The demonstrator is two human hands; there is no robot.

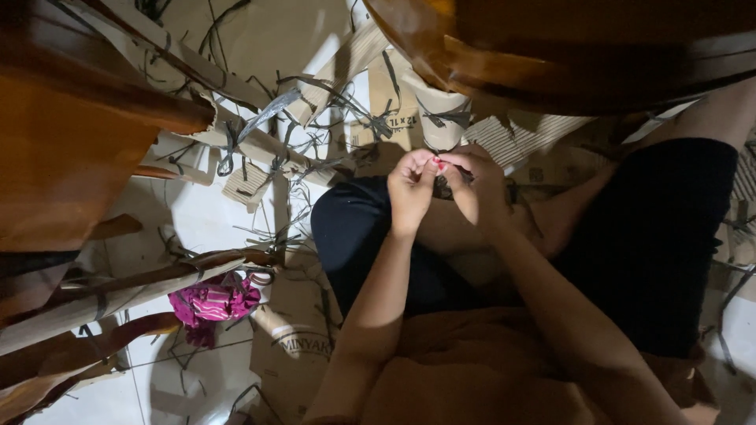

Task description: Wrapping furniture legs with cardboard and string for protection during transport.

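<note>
Clearly, both hands met at centre frame: left hand [411, 186] and right hand [472, 185] pinched a thin dark strip [445, 187] above the knee; gripping close to the fingertips probably kept it steady.

A pink cloth bundle [214, 303] lies on the white tiled floor [197, 220] near its lower left corner. Cardboard pieces [295, 338] and dark tape strips [268, 118] lie scattered toward the upper edge.
</note>
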